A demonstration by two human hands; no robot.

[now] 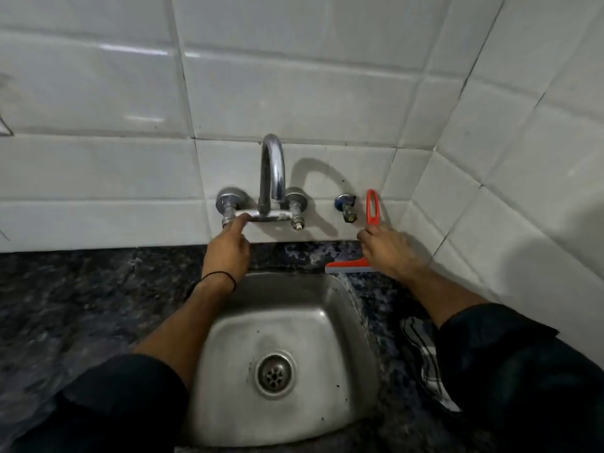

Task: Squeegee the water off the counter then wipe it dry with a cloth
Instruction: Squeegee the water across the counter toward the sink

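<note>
A red squeegee (372, 210) stands upright against the tiled wall behind the sink, its looped handle up and its blade (348, 267) on the dark speckled counter (81, 289). My right hand (389, 250) is closed around the squeegee's handle below the loop. My left hand (228, 246) reaches over the sink's back edge, and its fingers touch the left valve of the chrome wall tap (272, 178). A grey and white patterned cloth (425, 351) lies on the counter right of the sink, partly hidden by my right sleeve.
A steel sink (228, 338) with a round drain (274, 374) fills the middle. A small blue-capped angle valve (346, 207) juts from the wall beside the squeegee. White tiled walls meet in a corner at the right.
</note>
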